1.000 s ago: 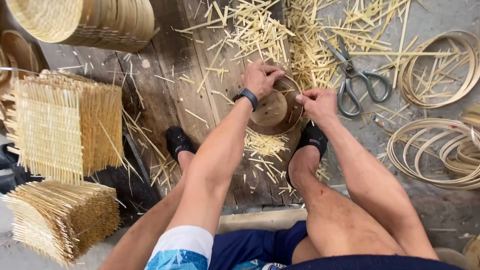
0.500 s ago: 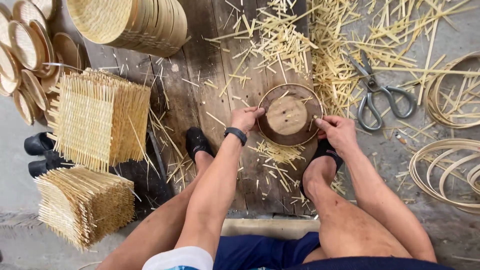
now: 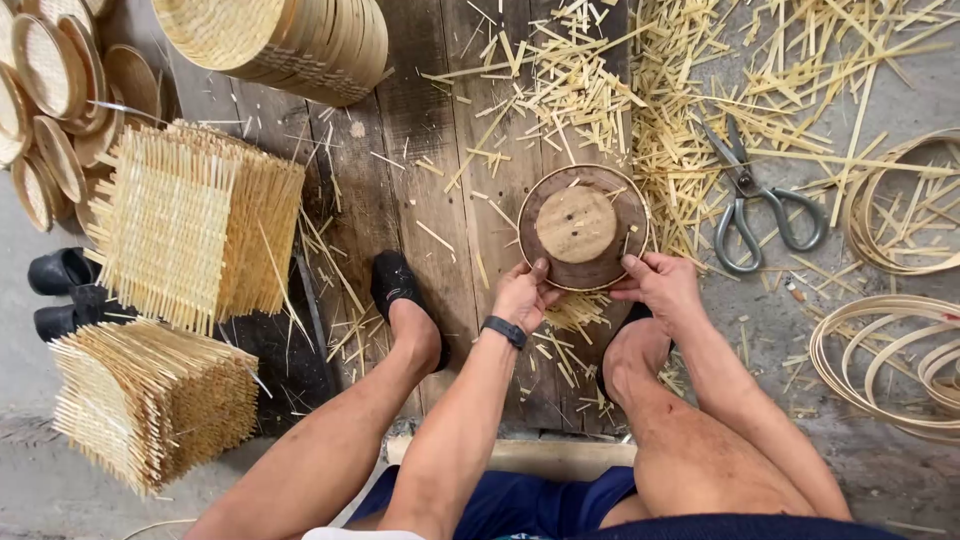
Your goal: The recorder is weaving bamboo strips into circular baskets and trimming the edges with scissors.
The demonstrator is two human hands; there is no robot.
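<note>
A round dark wooden mould point(image 3: 583, 228), with a paler wooden disc point(image 3: 576, 224) on its middle and a thin bamboo hoop point(image 3: 640, 205) ringing its edge, lies on the plank floor point(image 3: 420, 150) between the person's feet. The left hand point(image 3: 522, 297) grips its near-left rim, the fingers point(image 3: 540, 268) pressed on the edge with the thumb on top. The right hand point(image 3: 662, 285) grips the near-right rim, its fingers point(image 3: 632, 265) curled onto the hoop. Both hands are closed on the mould, which sits just ahead of them, touching both.

A black watch point(image 3: 504, 331) circles the left wrist. Grey scissors point(image 3: 752, 195) lie just to the right of the mould among scattered bamboo offcuts point(image 3: 690, 110). Coiled bamboo strips point(image 3: 890, 350) rest at the right, cut off by the frame edge. On the left stand two stacks of square woven bamboo mats point(image 3: 190, 225), the nearer stack point(image 3: 150, 400) lower in view. A nested stack of round woven trays point(image 3: 290, 40) lies on its side at the top, partly cropped. Smaller round trays point(image 3: 50, 110) overlap at the top left, also cut off. A pair of black shoes point(image 3: 60, 285) sits by the mats. No packages, labels or signs show.

The right foot is mostly hidden behind the right knee, and the mould's underside cannot be seen.
</note>
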